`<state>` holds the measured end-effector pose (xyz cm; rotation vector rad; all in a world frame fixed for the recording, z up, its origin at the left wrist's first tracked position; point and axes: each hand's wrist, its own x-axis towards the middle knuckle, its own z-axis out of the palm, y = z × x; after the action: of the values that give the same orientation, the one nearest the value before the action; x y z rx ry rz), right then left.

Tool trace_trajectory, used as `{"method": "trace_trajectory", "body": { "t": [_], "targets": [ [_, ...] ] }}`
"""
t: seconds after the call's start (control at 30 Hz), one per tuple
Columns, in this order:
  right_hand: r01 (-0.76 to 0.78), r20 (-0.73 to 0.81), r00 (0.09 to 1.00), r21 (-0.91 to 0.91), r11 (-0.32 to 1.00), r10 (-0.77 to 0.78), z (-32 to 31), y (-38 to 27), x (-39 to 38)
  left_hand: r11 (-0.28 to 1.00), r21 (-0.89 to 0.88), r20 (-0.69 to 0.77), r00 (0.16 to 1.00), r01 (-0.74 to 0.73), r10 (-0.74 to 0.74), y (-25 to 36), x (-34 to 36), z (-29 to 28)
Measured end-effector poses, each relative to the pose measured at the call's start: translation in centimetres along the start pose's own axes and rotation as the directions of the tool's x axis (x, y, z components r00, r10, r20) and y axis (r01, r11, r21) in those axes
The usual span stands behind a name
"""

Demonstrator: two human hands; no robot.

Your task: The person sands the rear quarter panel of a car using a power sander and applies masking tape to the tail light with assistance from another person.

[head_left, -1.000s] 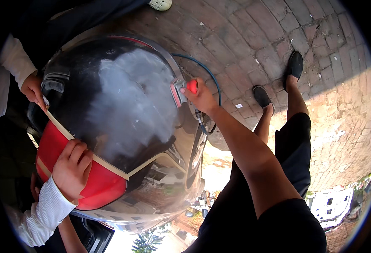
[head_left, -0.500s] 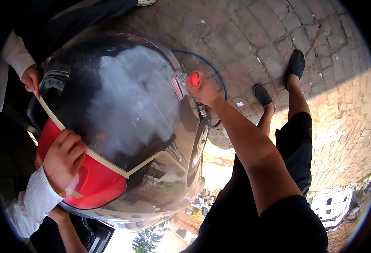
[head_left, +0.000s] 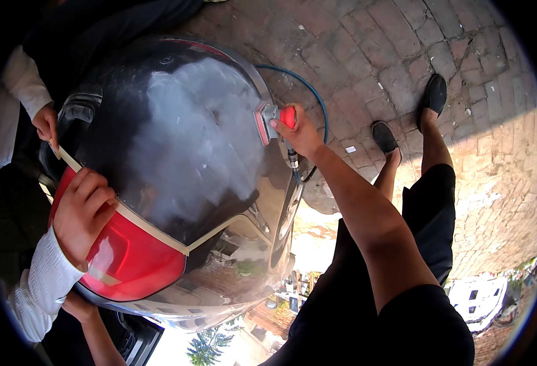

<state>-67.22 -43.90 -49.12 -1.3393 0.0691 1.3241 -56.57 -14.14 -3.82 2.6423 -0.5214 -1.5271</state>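
Observation:
My right hand (head_left: 305, 137) is closed around a small air sander (head_left: 269, 116) with a red top and a grey body. Its pad meets the edge of a dark car panel (head_left: 113, 143), beside a dull, whitish sanded patch (head_left: 189, 134). At the lower left, my left hand (head_left: 80, 308) is by the car's lower edge, its fingers hidden behind a co-worker's white sleeve (head_left: 49, 280). Beige masking tape (head_left: 152, 230) runs between the panel and a red tail light (head_left: 137, 262). The co-worker's near hand (head_left: 82, 213) and far hand (head_left: 47, 127) are on the tape.
A blue air hose (head_left: 322, 100) loops from a metal coupler (head_left: 293, 160) under the sander, close to the car. My feet in dark shoes (head_left: 436, 94) stand on brick paving (head_left: 354, 49) to the right. A white vehicle (head_left: 476, 299) appears at the lower right.
The co-worker's near hand has slid up and left along the tape. My sander stays at about the same spot on the panel edge, and the view has shifted slightly.

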Motion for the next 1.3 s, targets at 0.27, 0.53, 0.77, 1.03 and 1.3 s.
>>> {"method": "trace_trajectory", "body": {
  "t": [0.27,0.53,0.77,1.03,1.3],
  "targets": [
    [0.059,-0.051,0.997,-0.051,0.997,-0.061,1.7,-1.1,-5.6,0.997,0.034,0.008,0.998,-0.063,0.063,-1.5,-0.2,0.0],
    [0.108,-0.079,0.99,-0.102,0.989,-0.116,0.8,0.0,-4.6,0.998,0.014,-0.002,0.998,-0.064,0.064,-2.0,-0.4,-0.2],
    [0.031,-0.075,0.997,-0.065,0.997,-0.036,1.1,-2.2,-3.8,0.997,0.008,0.008,0.997,-0.076,0.076,-3.5,-0.6,-0.1],
    [0.089,-0.106,0.99,-0.082,0.993,-0.098,1.4,-0.2,-4.1,0.992,0.006,-0.154,0.981,0.122,-0.12,-3.7,-3.6,0.7],
    [0.104,-0.131,0.986,-0.033,0.994,-0.107,1.7,-2.9,-1.3,0.503,0.198,-0.605,0.508,0.841,-0.612,6.5,-28.7,6.6]
  ]
}}
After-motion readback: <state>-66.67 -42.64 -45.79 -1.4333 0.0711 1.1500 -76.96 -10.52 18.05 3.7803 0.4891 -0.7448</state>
